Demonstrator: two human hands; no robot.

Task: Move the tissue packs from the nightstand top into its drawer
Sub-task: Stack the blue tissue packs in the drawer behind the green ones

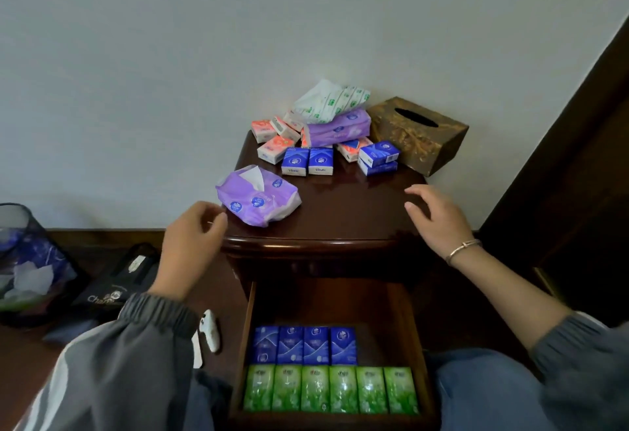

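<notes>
Fingers (pixel 215 226) of the left hand (pixel 192 247) curl loosely, holding nothing, at the nightstand's (pixel 340 219) front-left corner. The right hand (pixel 439 219) is relaxed above its front-right. Tissue packs (pixel 295 161) crowd its back — others fill its open drawer (pixel 416 345).

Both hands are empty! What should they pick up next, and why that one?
Probably the right hand should reach forward for the stacked blue packs, the nearest small ones to it. In the open drawer the blue row has four packs and a bare gap at its right end, while the green row looks full.
</notes>
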